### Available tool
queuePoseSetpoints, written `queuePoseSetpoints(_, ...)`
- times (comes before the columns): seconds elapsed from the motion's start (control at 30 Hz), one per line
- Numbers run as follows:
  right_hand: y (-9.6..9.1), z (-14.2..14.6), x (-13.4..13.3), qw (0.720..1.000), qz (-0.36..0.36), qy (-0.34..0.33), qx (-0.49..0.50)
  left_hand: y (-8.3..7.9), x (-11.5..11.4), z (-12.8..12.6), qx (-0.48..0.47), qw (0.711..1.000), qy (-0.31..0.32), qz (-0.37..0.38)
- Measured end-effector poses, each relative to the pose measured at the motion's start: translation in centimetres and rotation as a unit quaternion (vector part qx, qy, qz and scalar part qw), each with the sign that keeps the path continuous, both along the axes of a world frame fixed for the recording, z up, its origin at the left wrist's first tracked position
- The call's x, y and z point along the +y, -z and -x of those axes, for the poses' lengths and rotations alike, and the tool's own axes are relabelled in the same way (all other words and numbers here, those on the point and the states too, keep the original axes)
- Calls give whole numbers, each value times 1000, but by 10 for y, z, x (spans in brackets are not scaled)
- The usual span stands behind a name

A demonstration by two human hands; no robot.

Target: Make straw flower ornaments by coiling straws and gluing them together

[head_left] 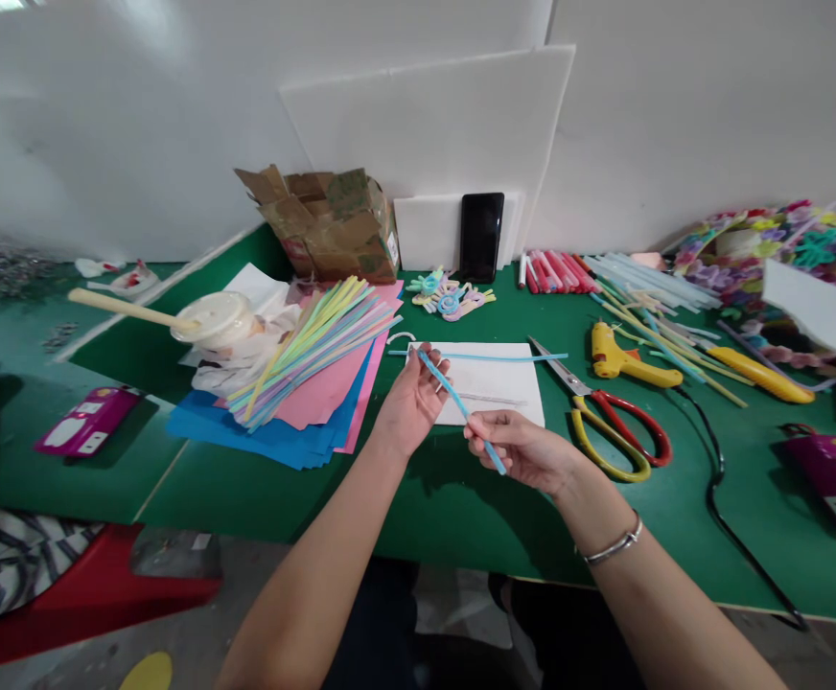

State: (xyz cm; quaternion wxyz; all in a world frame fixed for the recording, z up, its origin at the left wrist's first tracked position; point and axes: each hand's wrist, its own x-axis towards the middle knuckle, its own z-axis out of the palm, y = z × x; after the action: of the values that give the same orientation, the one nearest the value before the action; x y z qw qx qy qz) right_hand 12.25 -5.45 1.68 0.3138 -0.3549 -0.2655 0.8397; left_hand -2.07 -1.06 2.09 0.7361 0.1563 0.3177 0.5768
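A: Well, from the head camera, how many blue straws are there?

B: Two. One blue straw is held over the green table, the left hand pinched on its upper end and the right hand pinched on its lower end. The second straw lies across one white sheet.

A: Tools?

B: One pair of scissors and one yellow glue gun, right of the sheet.

Scissors lie right of paper sheet, phone behind.
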Motion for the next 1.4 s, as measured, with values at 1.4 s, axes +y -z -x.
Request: queuePoseSetpoints(1.4, 6, 5, 2, 993, -68, -11, -98, -2, 0, 0, 142, 983, -79, -86)
